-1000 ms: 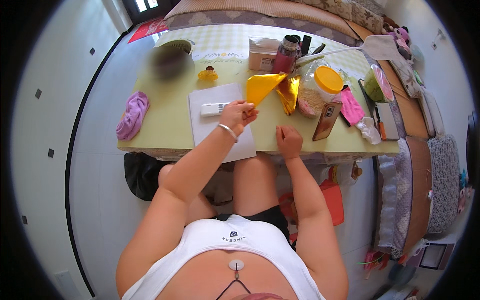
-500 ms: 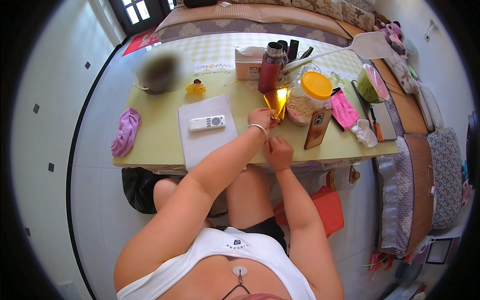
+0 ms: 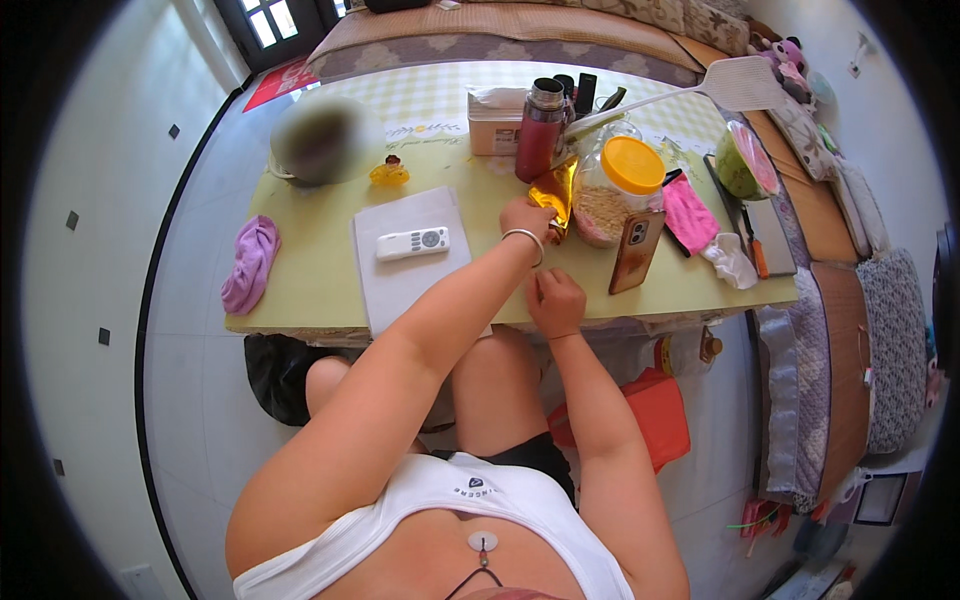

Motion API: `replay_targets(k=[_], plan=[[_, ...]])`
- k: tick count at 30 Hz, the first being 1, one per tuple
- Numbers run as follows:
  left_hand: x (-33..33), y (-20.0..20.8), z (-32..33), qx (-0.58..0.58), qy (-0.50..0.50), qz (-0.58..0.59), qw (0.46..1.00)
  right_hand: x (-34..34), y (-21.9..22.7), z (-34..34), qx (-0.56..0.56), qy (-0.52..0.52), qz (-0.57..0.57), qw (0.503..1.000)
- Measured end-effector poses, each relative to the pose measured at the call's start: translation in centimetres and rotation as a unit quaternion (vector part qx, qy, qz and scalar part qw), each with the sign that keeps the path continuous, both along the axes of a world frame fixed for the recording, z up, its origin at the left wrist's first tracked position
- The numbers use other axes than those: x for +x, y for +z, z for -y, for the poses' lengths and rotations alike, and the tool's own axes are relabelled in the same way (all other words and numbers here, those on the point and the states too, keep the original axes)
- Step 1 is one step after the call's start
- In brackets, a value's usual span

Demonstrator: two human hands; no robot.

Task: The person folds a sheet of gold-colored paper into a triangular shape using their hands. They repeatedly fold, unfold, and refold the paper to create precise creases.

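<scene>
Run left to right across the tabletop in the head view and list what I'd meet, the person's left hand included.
Purple cloth → white remote → left hand → gold foil → yellow-lidded jar → pink cloth → green-rinded melon.

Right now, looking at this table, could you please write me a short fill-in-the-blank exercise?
1. The hand at the gold foil is the person's ____ hand.
2. The white remote control lies on white ____.
3. The lid on the jar is ____ in colour.
Missing words: left; paper; yellow.
</scene>
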State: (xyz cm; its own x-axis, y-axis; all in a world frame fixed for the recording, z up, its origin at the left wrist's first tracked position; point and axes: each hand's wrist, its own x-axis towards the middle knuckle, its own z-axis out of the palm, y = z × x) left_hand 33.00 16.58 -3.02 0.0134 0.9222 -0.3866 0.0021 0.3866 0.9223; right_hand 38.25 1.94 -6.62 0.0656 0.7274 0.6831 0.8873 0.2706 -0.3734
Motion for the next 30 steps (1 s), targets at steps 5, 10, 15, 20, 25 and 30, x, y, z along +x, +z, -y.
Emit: replay_targets(k=[5, 10, 15, 20, 25, 30], plan=[[-0.4, -0.8, -0.3, 0.082, -0.034, -0.119, 0.989, 0.0, -0.2, -0.1, -0.003, -0.005, 0.007, 1.0], [-4.1, -1.2, 0.6, 0.22, -0.06, -0.198, 0.953, -0.2, -0.5, -0.4, 0.01, -0.016, 0.019, 1.0], [-11.6, 1.3, 6.1, 0.36, -0.149, -0.212, 0.896, 0.1, -0.8, -0.3, -0.004, -0.023, 0.024, 0.999], [-21.3, 0.1, 7.1, 0.507, -0.082, -0.37, 0.774, -0.4, -0.4, -0.4, -0.019, -0.008, 0.024, 0.999], [-27.9, 1.1, 7.0, 0.491, -0.062, -0.428, 0.757, 0.0, 0.6, 0.2, -0.053, 0.087, 0.021, 0.995], [-32.5, 1.7, 12.0, 0.488, -0.271, -0.337, 0.758, -1.5, 4.6, 1.9, -0.151, 0.262, 0.108, 0.947]])
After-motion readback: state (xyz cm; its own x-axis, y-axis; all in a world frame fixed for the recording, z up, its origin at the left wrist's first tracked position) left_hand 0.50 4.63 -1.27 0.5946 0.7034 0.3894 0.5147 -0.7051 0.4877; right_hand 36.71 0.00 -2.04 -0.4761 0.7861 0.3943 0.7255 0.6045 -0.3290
